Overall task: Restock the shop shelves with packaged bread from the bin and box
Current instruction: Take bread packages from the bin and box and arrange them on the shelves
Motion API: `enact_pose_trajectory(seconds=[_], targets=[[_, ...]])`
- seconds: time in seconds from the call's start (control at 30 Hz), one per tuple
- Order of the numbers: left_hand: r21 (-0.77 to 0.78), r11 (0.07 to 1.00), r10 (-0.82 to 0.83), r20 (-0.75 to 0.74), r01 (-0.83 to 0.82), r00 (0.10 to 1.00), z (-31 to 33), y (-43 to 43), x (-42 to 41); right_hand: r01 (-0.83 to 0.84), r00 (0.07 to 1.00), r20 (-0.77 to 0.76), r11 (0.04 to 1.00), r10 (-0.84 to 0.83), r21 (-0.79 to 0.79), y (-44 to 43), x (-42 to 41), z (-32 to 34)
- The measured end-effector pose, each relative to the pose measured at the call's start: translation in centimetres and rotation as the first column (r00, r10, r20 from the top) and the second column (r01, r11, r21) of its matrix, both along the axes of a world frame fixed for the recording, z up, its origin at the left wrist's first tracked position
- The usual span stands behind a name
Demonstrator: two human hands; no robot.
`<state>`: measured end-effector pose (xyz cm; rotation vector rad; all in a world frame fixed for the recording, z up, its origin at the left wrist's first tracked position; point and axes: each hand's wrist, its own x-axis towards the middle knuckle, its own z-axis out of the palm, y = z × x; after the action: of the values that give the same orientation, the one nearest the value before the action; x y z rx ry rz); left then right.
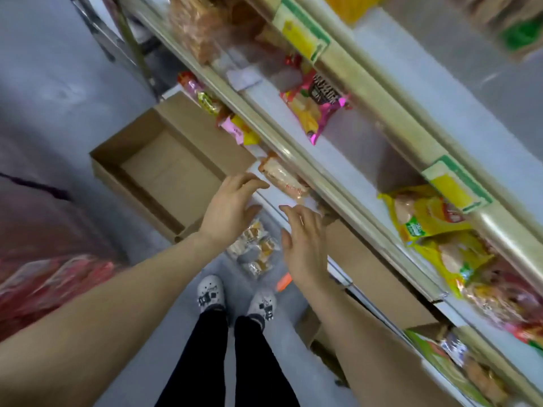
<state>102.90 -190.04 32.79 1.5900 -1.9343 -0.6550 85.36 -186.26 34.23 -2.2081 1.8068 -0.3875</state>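
We log one brown cardboard box (164, 171), rectangular, flaps open, on the floor. Two hands: left hand (232, 210) and right hand (305, 245), both loose-fingered, holding nothing. One glossy plastic bread packet (283, 179) lies at the lower shelf's (271, 198) front edge, just beyond the left fingertips.

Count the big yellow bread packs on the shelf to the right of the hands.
2. The first yellow pack lies under the right-hand price label. The second yellow pack lies right next to it, farther right. Blurred packs beyond may hide more.
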Motion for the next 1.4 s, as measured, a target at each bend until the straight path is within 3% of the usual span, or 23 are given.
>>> enact_pose_trajectory(seconds=[0.37,0.53,0.77,1.1,1.4], targets=[[0.331,0.936,0.124,0.009,-0.120,0.992,-16.6,6.7,-0.3,0.007,0.999,0.029,0.949,-0.017,0.316,3.8,-0.8,-16.8],[0.447,0.883,0.146,0.028,-0.143,0.989,-24.8,8.5,-0.9,0.047,0.999,-0.021,0.849,-0.043,0.526,4.6,-1.7,-25.7],[0.601,0.792,0.096,0.058,-0.112,0.994,-35.7,8.4,-1.8,0.207,0.978,-0.152,0.680,-0.142,0.703,3.8,-2.9,-37.5],[0.631,0.765,0.075,0.110,-0.128,0.991,-48.4,5.2,-3.6,0.323,0.944,-0.218,0.555,-0.248,0.767,1.2,-4.2,-50.2],[0.547,0.829,0.084,0.087,-0.118,0.993,-56.2,2.5,-5.6,0.543,0.768,-0.305,0.320,-0.562,0.776,0.4,-4.6,-57.7]])
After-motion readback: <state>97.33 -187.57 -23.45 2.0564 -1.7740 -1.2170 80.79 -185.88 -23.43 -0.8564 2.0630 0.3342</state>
